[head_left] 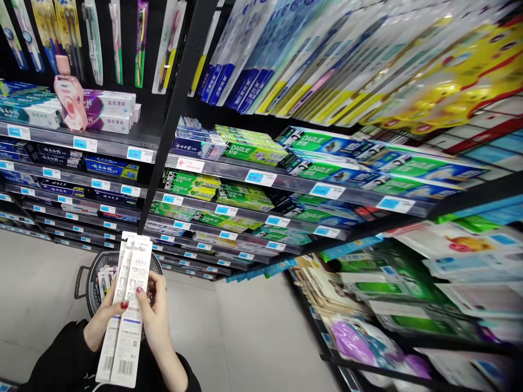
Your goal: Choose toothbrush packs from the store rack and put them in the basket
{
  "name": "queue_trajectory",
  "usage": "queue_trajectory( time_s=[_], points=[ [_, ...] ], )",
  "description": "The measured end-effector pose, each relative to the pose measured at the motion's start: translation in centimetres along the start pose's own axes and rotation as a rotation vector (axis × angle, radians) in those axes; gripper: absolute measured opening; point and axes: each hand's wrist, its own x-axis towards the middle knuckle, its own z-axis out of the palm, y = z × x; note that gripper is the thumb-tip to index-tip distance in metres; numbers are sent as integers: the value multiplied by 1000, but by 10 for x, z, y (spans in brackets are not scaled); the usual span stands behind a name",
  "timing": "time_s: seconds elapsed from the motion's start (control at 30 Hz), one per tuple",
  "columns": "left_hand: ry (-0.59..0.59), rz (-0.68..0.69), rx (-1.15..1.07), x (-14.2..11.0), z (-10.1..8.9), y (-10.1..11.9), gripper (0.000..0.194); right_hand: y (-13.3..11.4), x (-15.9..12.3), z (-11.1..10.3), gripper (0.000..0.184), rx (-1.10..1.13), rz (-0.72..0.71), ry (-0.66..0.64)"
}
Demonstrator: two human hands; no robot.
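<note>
Two long white toothbrush packs [133, 321] lie side by side and overlapping, their printed backs with barcodes turned up to me. My left hand [100, 318] grips them from the left, its thumb pressed on the card. From the right, my right hand [156, 310] holds the same packs, thumb on the front and fingers curled behind. Below them, a dark grey basket [84, 282] stands over the floor with several packaged items inside; the packs and my hands hide part of it.
Shelves ahead carry toothpaste boxes [253, 152] and a pink mouthwash bottle [69, 98]. Packaged toothbrushes [322, 71] hang above on hooks. A black upright post [169, 109] divides the shelving. At right, another rack holds bagged goods [368, 343]. Grey tiled floor [245, 326] lies between.
</note>
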Motion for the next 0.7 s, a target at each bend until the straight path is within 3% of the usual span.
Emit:
queue_trajectory(
  time_s=[0.17,0.27,0.37,0.6,0.7],
  points=[
    [7,-21,37,-1,0,-1,72,-2,-4,3,23,-43,-33,-37],
    [25,-49,55,-2,1,2,56,1,-2,0,29,-22,-19,52],
    [-15,-124,75,-3,2,5,50,6,9,-5,32,82,83,144],
    [-96,-222,88,-6,0,0,34,-3,31,-10,33,403,401,-181],
    [-49,-212,114,-7,3,-1,42,-5,28,-12,40,461,418,-168]
  ],
)
